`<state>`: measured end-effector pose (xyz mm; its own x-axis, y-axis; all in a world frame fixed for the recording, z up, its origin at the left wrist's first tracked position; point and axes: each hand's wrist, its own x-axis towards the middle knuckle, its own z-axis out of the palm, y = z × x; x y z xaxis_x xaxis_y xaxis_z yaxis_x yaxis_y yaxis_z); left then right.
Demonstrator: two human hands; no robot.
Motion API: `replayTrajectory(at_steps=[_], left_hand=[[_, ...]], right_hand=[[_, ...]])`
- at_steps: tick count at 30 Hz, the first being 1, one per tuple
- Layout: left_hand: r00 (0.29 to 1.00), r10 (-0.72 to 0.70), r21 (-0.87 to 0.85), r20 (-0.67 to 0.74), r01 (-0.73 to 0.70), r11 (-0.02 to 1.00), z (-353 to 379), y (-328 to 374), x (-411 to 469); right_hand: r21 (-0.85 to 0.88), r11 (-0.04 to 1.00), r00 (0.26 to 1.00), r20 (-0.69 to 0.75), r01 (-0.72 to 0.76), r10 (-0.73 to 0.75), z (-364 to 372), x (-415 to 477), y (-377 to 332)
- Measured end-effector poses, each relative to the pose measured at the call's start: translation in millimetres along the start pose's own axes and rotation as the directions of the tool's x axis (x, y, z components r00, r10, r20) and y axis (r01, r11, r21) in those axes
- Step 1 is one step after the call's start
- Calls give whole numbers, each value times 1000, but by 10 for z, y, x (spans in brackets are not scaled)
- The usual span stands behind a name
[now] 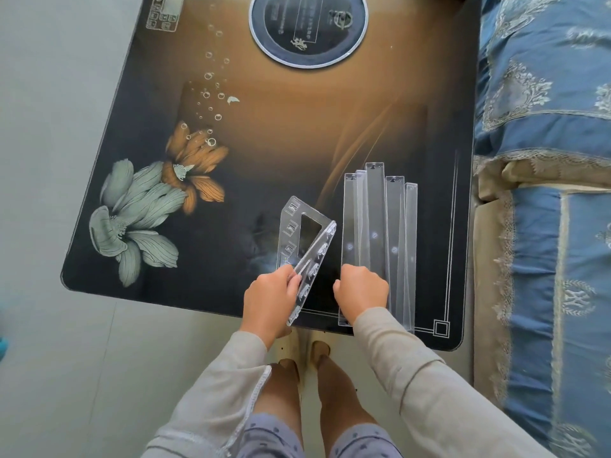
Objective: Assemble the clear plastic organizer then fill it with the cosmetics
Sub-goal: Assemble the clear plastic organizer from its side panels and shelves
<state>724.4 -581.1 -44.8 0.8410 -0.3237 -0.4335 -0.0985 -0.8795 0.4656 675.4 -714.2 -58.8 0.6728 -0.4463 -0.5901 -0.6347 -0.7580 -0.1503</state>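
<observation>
Two clear plastic side panels with slots and a cut-out window are fanned apart at the table's near edge. My left hand grips them at their lower ends. To their right, several long clear plastic strips lie side by side on the table. My right hand rests curled on the near end of the leftmost strips; whether it grips one is unclear. No cosmetics are in view.
The dark glass table has a flower print and a round black burner at the far end. A blue patterned bedcover runs along the right side. My feet stand under the near edge.
</observation>
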Motion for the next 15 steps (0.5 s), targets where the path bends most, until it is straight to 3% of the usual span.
replayTrajectory(at_steps=[3, 8, 11, 15], left_hand=[[999, -43, -132, -29, 39, 990, -76, -17, -42], [967, -251, -400, -44, 213, 892, -246, -156, -35], [956, -291, -461, -31, 244, 853, -367, -291, 42], [959, -281, -505, -34, 226, 833, -575, -499, 203]], right_hand=[[66, 997, 1000, 13, -28, 27, -29, -20, -8], [209, 975, 997, 31, -82, 77, -76, -74, -6], [287, 953, 995, 3, -100, 104, -71, -112, -21], [259, 956, 988, -26, -139, 151, -14, -129, -109]])
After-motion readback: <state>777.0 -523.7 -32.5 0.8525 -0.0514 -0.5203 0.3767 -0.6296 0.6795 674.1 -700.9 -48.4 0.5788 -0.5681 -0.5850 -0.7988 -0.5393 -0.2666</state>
